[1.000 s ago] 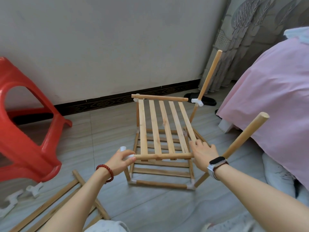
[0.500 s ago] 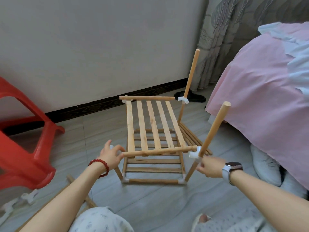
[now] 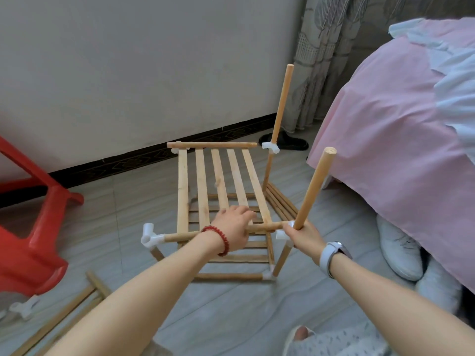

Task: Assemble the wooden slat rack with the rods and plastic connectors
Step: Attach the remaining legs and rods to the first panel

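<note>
The half-built wooden rack stands on the floor, its upper slat shelf (image 3: 218, 181) raised above a lower shelf. My left hand (image 3: 235, 228) grips the shelf's near crossbar (image 3: 180, 236) close to its right end. My right hand (image 3: 304, 233) holds the near right white connector (image 3: 281, 235) and the base of the upright rod (image 3: 314, 187) that leans up from it. A second upright rod (image 3: 281, 104) rises at the far right corner through a white connector (image 3: 270, 147). The near left connector (image 3: 150, 233) shows bare, with an open socket on top.
A red plastic stool (image 3: 33, 227) stands to the left. Another slat panel (image 3: 64, 319) and loose white connectors (image 3: 24, 307) lie on the floor at lower left. A bed with a pink cover (image 3: 390, 150) fills the right, with white shoes (image 3: 401, 250) under it. Several spare rods (image 3: 281, 201) lie beside the rack.
My left hand has left the near left connector and moved right along the crossbar. My right hand has closed on the near right joint, and the rod there stands more upright.
</note>
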